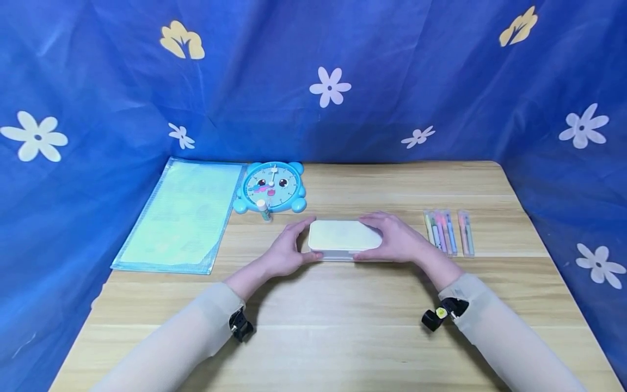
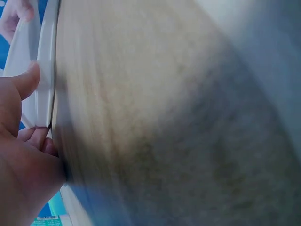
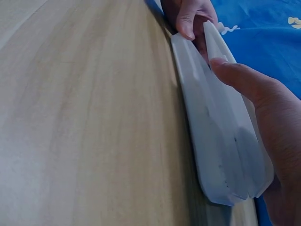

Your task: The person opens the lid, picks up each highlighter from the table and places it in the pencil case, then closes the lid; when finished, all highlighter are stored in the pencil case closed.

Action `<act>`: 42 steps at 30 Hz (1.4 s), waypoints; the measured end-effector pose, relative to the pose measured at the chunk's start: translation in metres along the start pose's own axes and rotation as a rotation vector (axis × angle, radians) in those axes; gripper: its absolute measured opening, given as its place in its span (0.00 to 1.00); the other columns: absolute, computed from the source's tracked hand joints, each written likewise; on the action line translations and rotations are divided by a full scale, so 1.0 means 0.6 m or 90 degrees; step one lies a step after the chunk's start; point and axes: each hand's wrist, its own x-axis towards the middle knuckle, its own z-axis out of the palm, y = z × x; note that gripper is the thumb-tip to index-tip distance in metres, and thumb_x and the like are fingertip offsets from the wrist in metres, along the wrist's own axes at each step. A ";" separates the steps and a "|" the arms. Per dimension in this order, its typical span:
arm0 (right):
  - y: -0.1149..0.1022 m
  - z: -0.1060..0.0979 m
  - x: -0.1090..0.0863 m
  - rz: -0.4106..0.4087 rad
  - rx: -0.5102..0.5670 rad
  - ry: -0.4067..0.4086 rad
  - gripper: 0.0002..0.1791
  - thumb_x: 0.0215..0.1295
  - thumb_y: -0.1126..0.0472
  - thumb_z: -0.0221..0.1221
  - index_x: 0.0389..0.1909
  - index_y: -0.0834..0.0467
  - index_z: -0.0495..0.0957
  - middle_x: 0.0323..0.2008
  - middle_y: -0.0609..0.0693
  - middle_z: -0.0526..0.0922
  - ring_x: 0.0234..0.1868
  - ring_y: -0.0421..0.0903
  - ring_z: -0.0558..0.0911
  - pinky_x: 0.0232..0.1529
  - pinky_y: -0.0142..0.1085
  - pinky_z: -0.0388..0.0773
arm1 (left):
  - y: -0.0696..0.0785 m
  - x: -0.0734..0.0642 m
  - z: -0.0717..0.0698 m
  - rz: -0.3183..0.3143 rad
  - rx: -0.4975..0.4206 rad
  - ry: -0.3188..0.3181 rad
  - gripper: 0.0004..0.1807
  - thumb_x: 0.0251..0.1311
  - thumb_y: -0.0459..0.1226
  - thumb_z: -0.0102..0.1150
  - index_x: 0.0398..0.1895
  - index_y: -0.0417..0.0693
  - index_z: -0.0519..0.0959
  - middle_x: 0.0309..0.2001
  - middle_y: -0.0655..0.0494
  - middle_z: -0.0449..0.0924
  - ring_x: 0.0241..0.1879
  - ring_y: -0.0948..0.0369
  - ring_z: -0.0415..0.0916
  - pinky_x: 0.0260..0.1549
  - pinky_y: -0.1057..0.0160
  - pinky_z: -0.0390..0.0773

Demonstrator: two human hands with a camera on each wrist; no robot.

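Observation:
A white lidded box rests on the table between both hands. My left hand grips its left end, with the thumb at the front and the other fingers around the end and back. At the right end, my right hand holds the box, its thumb low on the front and its fingers over the back edge. From the right wrist, the box's lower part lies on the wood, and the lid stands slightly apart from it near the left hand. The box's inside is hidden.
Behind the left hand are a blue toy clock and a small glue stick. A light-blue mesh-edged folder lies at the left. Right of the box lie clear packs of coloured pens and a smaller pack. Blue flowered cloth surrounds the table.

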 end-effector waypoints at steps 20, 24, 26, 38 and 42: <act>0.037 -0.049 -0.039 -0.124 0.030 0.159 0.25 0.66 0.51 0.75 0.57 0.61 0.88 0.55 0.55 0.88 0.60 0.57 0.85 0.63 0.54 0.80 | -0.005 0.003 -0.001 0.011 0.009 0.010 0.62 0.50 0.46 0.85 0.84 0.41 0.57 0.78 0.35 0.61 0.78 0.41 0.57 0.78 0.44 0.53; 0.038 -0.053 -0.041 -0.102 0.040 0.149 0.22 0.71 0.52 0.70 0.58 0.62 0.87 0.56 0.57 0.88 0.61 0.58 0.84 0.64 0.56 0.78 | -0.003 0.002 -0.001 0.010 0.008 0.006 0.63 0.50 0.46 0.85 0.84 0.40 0.56 0.79 0.35 0.60 0.78 0.41 0.56 0.78 0.45 0.53; 0.040 -0.056 -0.042 -0.092 0.048 0.152 0.21 0.74 0.53 0.68 0.59 0.62 0.86 0.57 0.57 0.87 0.61 0.58 0.84 0.63 0.57 0.79 | -0.001 0.002 -0.001 0.012 0.013 0.006 0.62 0.50 0.47 0.85 0.83 0.39 0.58 0.79 0.36 0.60 0.78 0.42 0.55 0.78 0.45 0.53; 0.056 -0.068 -0.025 -0.090 0.098 0.270 0.14 0.77 0.64 0.63 0.57 0.63 0.87 0.48 0.58 0.90 0.42 0.48 0.89 0.43 0.40 0.86 | -0.004 0.003 0.003 0.034 0.016 0.013 0.63 0.50 0.48 0.85 0.84 0.43 0.56 0.80 0.43 0.60 0.78 0.46 0.57 0.79 0.47 0.50; 0.057 -0.069 -0.016 -0.059 0.120 0.291 0.13 0.78 0.64 0.61 0.57 0.64 0.87 0.40 0.59 0.91 0.18 0.40 0.72 0.24 0.31 0.72 | -0.004 0.001 0.005 0.046 0.034 0.020 0.63 0.51 0.48 0.85 0.85 0.44 0.55 0.79 0.41 0.61 0.76 0.47 0.60 0.78 0.47 0.54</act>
